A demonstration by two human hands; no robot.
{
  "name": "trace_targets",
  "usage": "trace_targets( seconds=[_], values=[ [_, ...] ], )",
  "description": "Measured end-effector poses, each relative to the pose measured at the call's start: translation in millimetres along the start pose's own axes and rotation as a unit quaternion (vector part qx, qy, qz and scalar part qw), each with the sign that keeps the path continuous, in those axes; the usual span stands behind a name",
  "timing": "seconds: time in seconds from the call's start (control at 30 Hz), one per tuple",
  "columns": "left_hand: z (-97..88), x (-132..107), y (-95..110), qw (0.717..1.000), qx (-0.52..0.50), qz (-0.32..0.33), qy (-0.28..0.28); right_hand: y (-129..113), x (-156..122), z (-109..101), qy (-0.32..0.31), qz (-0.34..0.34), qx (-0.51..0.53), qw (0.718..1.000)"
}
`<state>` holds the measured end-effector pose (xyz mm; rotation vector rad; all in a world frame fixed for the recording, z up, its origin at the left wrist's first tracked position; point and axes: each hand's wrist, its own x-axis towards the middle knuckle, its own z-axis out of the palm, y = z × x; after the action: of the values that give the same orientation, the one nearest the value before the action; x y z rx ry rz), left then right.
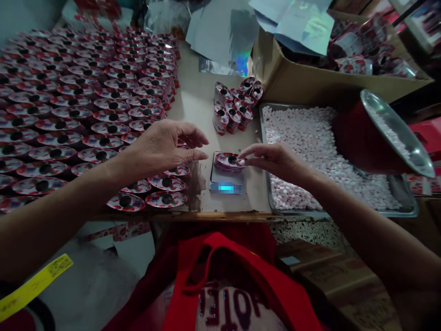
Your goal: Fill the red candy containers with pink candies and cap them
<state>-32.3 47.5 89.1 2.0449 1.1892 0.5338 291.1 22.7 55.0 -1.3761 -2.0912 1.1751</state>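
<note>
One red and white pack [224, 159] sits on a small scale [223, 177] in the middle of the frame. The right hand [270, 156] pinches a white bit [242, 162] at the pack's top, and the left hand [165, 143] hangs open near rows of packs [73, 113] at the left.

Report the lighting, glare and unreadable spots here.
Head view: dim overall, the outside of the tilted bowl in deep shadow; head view: glossy sheets over the carton catch a greenish sheen; head view: the display of the digital scale glows blue, but coarse pixelation hides its reading.
</note>
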Motion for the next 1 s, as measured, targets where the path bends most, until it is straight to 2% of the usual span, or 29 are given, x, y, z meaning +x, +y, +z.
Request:
trace_targets(
  seconds=[0.1, 0.17, 0.3, 0.5, 0.63, 0.77, 0.87, 0.93, 1.0],
  values=[
    [-0.7, 3.1, 6.5, 1.000, 0.007, -0.022, -0.012, 2.5, 2.1, -1.3, -0.006, -0.061, -0.068, 0.996],
    [0.3, 5.9, 11.2, 1.000, 0.008, -0.025, -0.017, 3.9, 3.4, -0.9, -0.011, -0.076, -0.078, 0.994],
    [6.7, 10.9, 14.5, 0.999, 0.005, -0.022, -0.027, 7.8, 4.7, -0.7, -0.013, -0.088, -0.088, 0.992],
    [19.8, 17.2, 2.0, 0.999, -0.017, 0.003, -0.036, 7.8, 4.4, -0.6, -0.021, -0.074, -0.086, 0.993],
    [41.2, 25.1, -2.1, 0.997, 0.054, 0.049, -0.023, 2.3, 9.0, 2.2, 0.000, -0.058, 0.002, 0.998],
    [74.8, 39.4, -1.3, 0.982, 0.127, 0.129, -0.063, 1.5, 17.8, -2.2, 0.090, 0.004, 0.161, 0.983],
    [91.1, 48.7, -5.4, 0.975, 0.071, 0.193, -0.081, 9.0, 19.5, -12.3, 0.129, 0.092, 0.286, 0.945],
    [93.7, 51.7, -10.7, 0.972, 0.032, 0.218, -0.077, 16.3, 18.8, -19.8, 0.136, 0.129, 0.328, 0.926],
    [91.8, 52.1, -16.7, 0.970, 0.013, 0.232, -0.068, 22.8, 21.8, -25.9, 0.132, 0.142, 0.338, 0.921]
  ],
)
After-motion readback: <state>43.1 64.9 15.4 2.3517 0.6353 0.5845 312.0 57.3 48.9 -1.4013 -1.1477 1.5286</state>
